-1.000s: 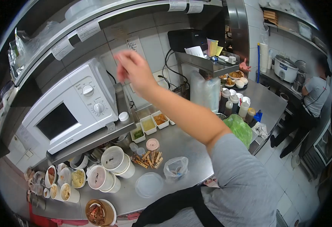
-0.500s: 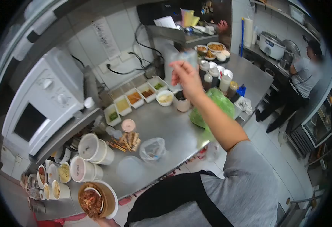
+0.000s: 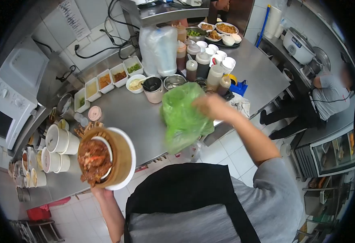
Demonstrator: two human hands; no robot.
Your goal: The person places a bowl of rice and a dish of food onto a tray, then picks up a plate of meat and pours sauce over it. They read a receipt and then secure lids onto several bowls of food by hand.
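Note:
My left hand (image 3: pixel 101 193) grips a white plate (image 3: pixel 131 162) from below. On that plate sits a round bamboo steamer (image 3: pixel 122 160), tilted towards me, with a white dish of reddish-brown sauced food (image 3: pixel 93 160) in it. My right hand (image 3: pixel 216 107) is smeared by motion at the right side of a crumpled green plastic bag (image 3: pixel 183 113). Its fingertips overlap the bag's edge, and I cannot make out whether they grip it. Squeeze bottles (image 3: pixel 214 77) stand just beyond that hand, near a white cloth (image 3: pixel 239 105).
White containers of chopped toppings (image 3: pixel 104 81) line the wall behind a pink cup (image 3: pixel 154 95). Stacked white tubs (image 3: pixel 58 139) and a microwave (image 3: pixel 13 101) stand left. Filled dishes (image 3: pixel 227 28) sit at the back. A person (image 3: pixel 327 95) works at the right, near a rice cooker (image 3: pixel 299 46).
My right hand has come down from above the counter to the green bag. My left hand has raised the plate and steamer. The camera view has shifted to the right.

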